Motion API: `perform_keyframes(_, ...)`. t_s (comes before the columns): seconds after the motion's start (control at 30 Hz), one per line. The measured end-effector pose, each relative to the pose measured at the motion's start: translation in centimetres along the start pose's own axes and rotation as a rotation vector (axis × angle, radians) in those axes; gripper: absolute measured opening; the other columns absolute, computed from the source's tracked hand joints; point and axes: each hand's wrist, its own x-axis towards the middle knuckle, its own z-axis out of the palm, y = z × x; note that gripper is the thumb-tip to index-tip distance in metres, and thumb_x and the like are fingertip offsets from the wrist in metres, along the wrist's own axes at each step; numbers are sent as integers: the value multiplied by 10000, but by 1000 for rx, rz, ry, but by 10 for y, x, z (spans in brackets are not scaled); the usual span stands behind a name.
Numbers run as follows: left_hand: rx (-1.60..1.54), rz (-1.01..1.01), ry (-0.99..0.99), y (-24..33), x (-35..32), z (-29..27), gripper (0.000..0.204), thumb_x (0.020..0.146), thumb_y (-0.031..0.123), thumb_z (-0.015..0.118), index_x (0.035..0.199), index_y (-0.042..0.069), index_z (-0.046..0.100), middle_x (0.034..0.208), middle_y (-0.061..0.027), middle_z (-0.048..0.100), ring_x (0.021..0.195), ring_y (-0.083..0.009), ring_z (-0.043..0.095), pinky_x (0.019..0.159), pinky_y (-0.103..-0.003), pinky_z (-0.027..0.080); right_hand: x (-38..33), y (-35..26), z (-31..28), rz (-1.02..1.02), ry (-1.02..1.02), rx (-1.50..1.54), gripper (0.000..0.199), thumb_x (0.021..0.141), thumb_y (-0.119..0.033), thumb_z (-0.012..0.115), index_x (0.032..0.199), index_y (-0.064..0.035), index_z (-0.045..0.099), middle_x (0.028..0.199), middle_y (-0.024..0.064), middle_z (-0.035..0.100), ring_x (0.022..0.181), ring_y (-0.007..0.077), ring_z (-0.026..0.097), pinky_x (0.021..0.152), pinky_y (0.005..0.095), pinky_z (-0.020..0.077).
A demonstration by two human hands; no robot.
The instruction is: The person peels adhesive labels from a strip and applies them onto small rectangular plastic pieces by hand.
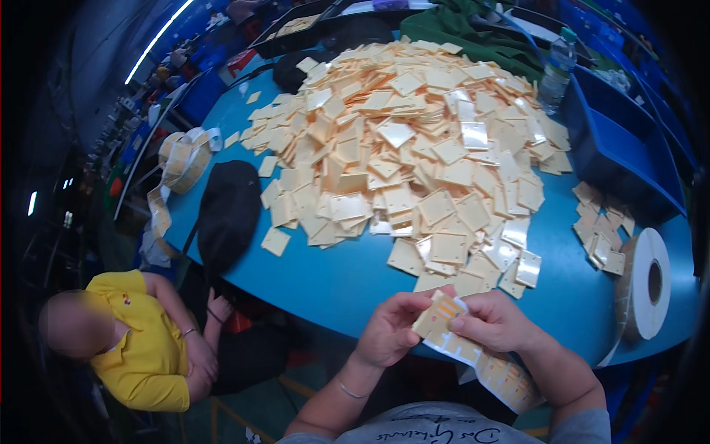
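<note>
My left hand (390,325) and my right hand (494,321) meet at the near edge of the blue table (333,277). Together they pinch a small tan square plate (438,314) with yellow label patches on it. Beneath it, a white backing strip (497,368) carrying more yellow labels hangs down toward my lap. Just beyond my hands spreads a big heap of the same tan square plates (414,140), covering the middle of the table.
A roll of white tape (645,283) stands at the right edge, with a few loose plates (603,233) beside it. A blue bin (617,144) and a water bottle (556,66) sit far right. A black cap (228,214) and label roll (183,159) lie left. A person in a yellow shirt (144,348) sits lower left.
</note>
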Motion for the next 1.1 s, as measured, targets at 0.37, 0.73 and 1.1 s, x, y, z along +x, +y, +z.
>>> perform_keyframes(0.37, -20, 9, 0, 2, 1, 6, 416, 654, 177, 722, 1014, 86, 534, 1154, -231, 454, 1102, -304, 427, 921, -421, 348, -2, -2, -2, 4, -49, 18, 238, 847, -223, 498, 932, -17, 580, 654, -29, 532, 597, 19, 455, 528, 195, 385)
perform_keyframes(0.73, -12, 19, -28, 3, -1, 5, 425, 677, 208, 706, 1032, 67, 520, 1180, -221, 444, 1145, -300, 394, 955, -428, 315, -1, -8, 0, -8, -31, 54, 184, 831, -160, 521, 889, 2, 587, 634, -41, 520, 570, 10, 434, 499, 179, 364)
perform_keyframes(1.1, -7, 6, -3, 5, 0, 7, 431, 657, 209, 721, 1020, 76, 531, 1169, -218, 457, 1126, -304, 417, 942, -438, 325, 0, -2, -3, -15, -58, 38, 236, 845, -211, 502, 951, -15, 580, 671, -27, 549, 606, 16, 468, 529, 192, 392)
